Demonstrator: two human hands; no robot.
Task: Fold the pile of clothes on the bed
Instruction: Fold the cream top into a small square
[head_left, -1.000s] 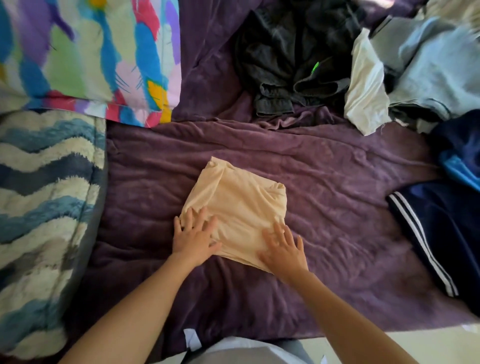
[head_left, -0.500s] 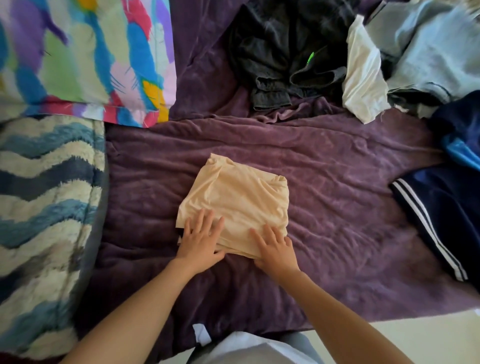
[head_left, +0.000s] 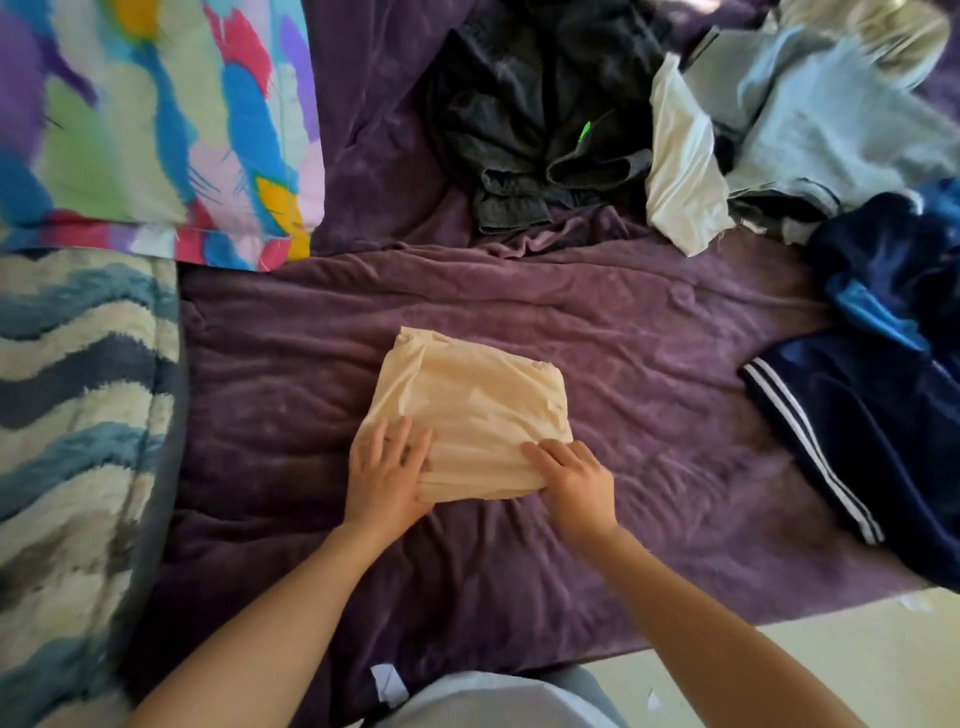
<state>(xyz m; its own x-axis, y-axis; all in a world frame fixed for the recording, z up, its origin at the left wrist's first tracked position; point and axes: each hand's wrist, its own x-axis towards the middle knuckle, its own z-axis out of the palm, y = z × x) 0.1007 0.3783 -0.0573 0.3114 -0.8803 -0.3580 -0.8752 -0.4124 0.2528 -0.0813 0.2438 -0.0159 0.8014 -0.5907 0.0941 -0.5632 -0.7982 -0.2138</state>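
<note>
bed surface, listed left to right.

- wavy blue-and-cream blanket (head_left: 78, 415): fills the left margin down to the near corner. its right edge touches the bedspread.
- multicoloured pillow (head_left: 156, 119): far left. its lower edge overlaps the blanket and the bedspread.
- purple bedspread (head_left: 649, 364): rumpled, covering the whole middle. there are wide bare stretches on both sides of the folded piece and between it and the pile.
- left hand (head_left: 387, 473): grips the near-left corner of the beige garment, fingers over the top and fabric bunched beside them.
- beige garment (head_left: 467, 405): folded to a rough square and lying flat at the centre of the bedspread. its far edge is free and it sits well apart from every other cloth.
- right hand (head_left: 571, 483): fingers curled over the near-right corner, pinching that edge.
- black garment (head_left: 540, 130): crumpled, far centre.
- white cloth (head_left: 685, 171): just right of the black garment and touching it.
- light blue garment (head_left: 831, 124): heaped at far right, against the white cloth.
- navy garment (head_left: 857, 441): has white stripes and sprawls along the right edge, reaching the bed's near border.
- pale floor (head_left: 857, 660): shows beyond the near-right edge of the bed.
</note>
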